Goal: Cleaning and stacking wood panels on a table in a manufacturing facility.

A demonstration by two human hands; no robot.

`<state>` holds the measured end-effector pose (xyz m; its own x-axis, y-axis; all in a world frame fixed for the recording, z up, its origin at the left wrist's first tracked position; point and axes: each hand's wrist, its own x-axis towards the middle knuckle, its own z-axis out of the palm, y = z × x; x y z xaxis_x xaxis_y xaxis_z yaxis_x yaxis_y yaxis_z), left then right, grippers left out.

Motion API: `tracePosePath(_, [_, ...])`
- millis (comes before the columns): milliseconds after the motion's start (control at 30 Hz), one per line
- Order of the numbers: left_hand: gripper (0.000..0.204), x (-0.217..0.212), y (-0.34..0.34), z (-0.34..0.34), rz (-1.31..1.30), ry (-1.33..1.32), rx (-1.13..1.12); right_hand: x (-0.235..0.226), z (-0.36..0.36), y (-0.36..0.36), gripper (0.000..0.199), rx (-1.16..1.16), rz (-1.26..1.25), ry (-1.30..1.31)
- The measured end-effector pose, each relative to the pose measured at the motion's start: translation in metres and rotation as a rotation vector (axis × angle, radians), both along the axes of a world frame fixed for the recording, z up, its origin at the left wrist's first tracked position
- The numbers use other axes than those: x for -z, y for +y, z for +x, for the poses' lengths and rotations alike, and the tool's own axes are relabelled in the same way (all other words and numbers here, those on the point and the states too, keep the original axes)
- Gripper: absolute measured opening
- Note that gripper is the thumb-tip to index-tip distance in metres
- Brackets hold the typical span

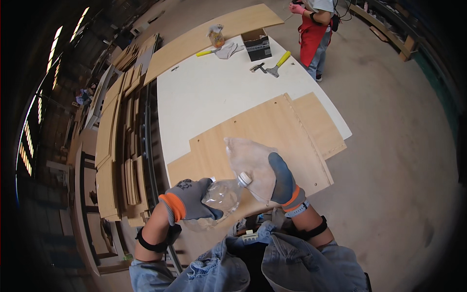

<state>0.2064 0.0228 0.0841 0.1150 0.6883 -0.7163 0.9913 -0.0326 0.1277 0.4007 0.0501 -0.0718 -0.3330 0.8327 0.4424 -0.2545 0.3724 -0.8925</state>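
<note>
My left hand (pixel 192 198), in a grey glove with an orange cuff, is closed round a clear plastic bottle (pixel 224 195). The bottle lies tilted, its white cap (pixel 244 178) pointing up and right. My right hand (pixel 282 180), gloved the same way, grips a pale beige cloth (pixel 250 163) by its right side. The cloth spreads out behind the cap, and the cap overlaps it in view; whether they touch I cannot tell. Below both hands lies a plywood panel (pixel 262 121) with small holes along its edges.
The panel rests on a white tabletop (pixel 189 107) with a second plywood piece (pixel 316 121). Farther back are a yellow-handled scraper (pixel 279 64), a dark box (pixel 256 45), a grey rag (pixel 228 50) and a jar (pixel 216 36). Stacked boards (pixel 112 141) stand left; a person in a red apron (pixel 311 39) stands back right.
</note>
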Motion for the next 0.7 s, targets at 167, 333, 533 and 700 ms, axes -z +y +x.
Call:
tracePosePath(167, [0.077,-0.008,0.006,-0.002,-0.026,0.050,0.015,-0.008,-0.010,0.003,0.050,0.065,0.213,-0.162])
tracePosePath(333, [0.073,-0.012,0.011,-0.008,0.021,0.121,0.049,-0.031,-0.009,0.007,0.039,-0.017,0.079,-0.106])
tracePosePath(533, [0.073,-0.013,0.012,-0.009,-0.023,0.154,0.053,-0.040,-0.005,0.009,0.031,0.111,0.183,-0.079])
tracePosePath(700, [0.074,0.001,0.017,-0.007,-0.081,0.172,0.103,-0.024,-0.001,0.011,0.029,0.124,0.145,-0.150])
